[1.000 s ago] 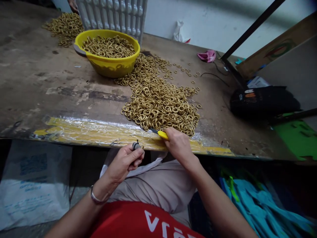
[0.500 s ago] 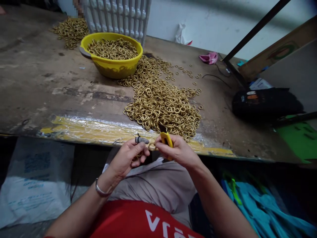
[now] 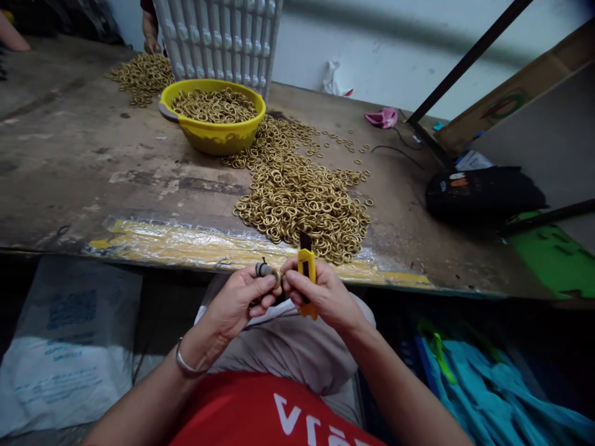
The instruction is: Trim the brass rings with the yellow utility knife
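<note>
The left hand (image 3: pixel 244 291), a grey cover (image 3: pixel 264 270) on one finger, is closed with thumb and forefinger pinching a brass-coloured ring (image 3: pixel 277 279). Just right of it, the right hand (image 3: pixel 328 291) has come in until the fingertips of both hands nearly meet at the ring. It grips a yellow cutter (image 3: pixel 306 272), blade pointing away towards the pile; whether its fingertips also pinch the ring, I cannot tell. This suggests close work on a single ring, in front of the table's edge, rather than reaching into the pile.

Left to right, against the earlier frames: at far left, more of another person's hand (image 3: pixel 151 44) shows above a small heap (image 3: pixel 142 77) of rings. The yellow bowl (image 3: pixel 223 139), holding rings, sits lower in view, as if the head has tipped up. The hands, clearly apart a second ago, are now together. The cutter, which then lay low with its tip at the pile's near edge, now stands nearly upright in view. The main pile (image 3: pixel 307 198) of loose rings, beyond the hands on the table (image 3: pixel 69 161), looks much the same.
</note>
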A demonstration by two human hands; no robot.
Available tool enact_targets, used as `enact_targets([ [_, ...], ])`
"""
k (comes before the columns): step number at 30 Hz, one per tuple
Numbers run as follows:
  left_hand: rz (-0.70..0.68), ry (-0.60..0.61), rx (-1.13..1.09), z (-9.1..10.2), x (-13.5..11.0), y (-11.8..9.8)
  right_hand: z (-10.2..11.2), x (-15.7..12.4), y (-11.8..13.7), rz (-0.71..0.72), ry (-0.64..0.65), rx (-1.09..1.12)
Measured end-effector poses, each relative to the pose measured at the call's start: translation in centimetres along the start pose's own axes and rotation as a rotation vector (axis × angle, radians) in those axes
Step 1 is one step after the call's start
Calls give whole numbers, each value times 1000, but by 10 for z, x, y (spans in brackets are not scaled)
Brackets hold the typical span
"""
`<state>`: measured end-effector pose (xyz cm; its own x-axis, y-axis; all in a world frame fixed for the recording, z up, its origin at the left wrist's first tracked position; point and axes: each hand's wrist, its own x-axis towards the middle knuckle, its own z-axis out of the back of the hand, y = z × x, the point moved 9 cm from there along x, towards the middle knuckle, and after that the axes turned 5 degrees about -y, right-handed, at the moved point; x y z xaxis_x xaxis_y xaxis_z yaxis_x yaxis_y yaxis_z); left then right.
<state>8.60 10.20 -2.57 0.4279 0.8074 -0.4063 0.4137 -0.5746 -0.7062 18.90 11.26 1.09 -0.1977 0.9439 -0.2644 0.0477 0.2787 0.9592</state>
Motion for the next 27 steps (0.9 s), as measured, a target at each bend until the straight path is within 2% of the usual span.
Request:
enact_targets([
  [2,23,-5,-31,-1,0,1,3,-2,5,66,-11,-55],
  [7,52,-13,-85,-1,0,4,-5,-4,13,197,95,-163],
  [12,-21,-16,-51,1,-2,0,-5,-4,12,193,41,-146],
  [19,-107,-89,168,10,-5,-10,-7,-8,15,236,-53,-282],
  [22,-115,-87,133,10,-5,-11,-4,-13,20,283,-102,-441],
  [27,-148,-99,83,10,-6,-11,-5,-22,24,393,-97,-942],
])
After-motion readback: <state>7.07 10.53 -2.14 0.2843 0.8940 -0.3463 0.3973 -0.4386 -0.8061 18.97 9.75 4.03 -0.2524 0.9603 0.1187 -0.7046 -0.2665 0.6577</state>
